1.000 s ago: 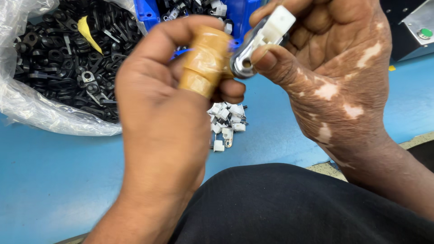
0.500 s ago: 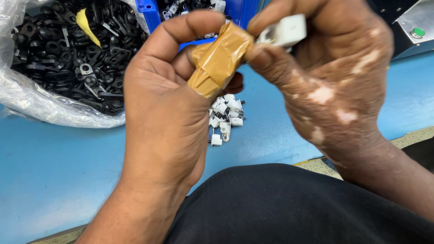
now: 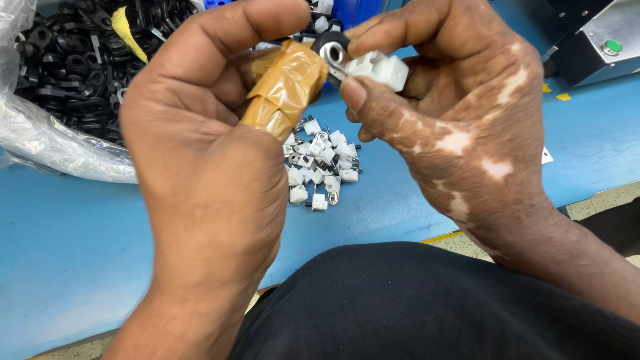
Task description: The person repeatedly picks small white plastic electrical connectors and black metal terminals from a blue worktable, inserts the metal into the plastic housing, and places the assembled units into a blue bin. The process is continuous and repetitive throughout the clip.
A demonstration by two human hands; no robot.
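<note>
My left hand grips a short tool wrapped in tan tape, its tip pointing up and to the right. My right hand pinches a small white plastic piece with a metal ring tab against a black ring at the tool's tip. Both hands are raised above the blue table. Below them lies a small pile of white plastic pieces with metal tabs.
A clear plastic bag full of black ring parts lies at the back left, with a yellow piece in it. A blue bin stands behind the hands. A grey machine with a green button sits at the back right.
The hands have lifted slightly. The right hand has turned the white piece so that its metal ring tab meets the tool's tip, where a black ring now shows.
</note>
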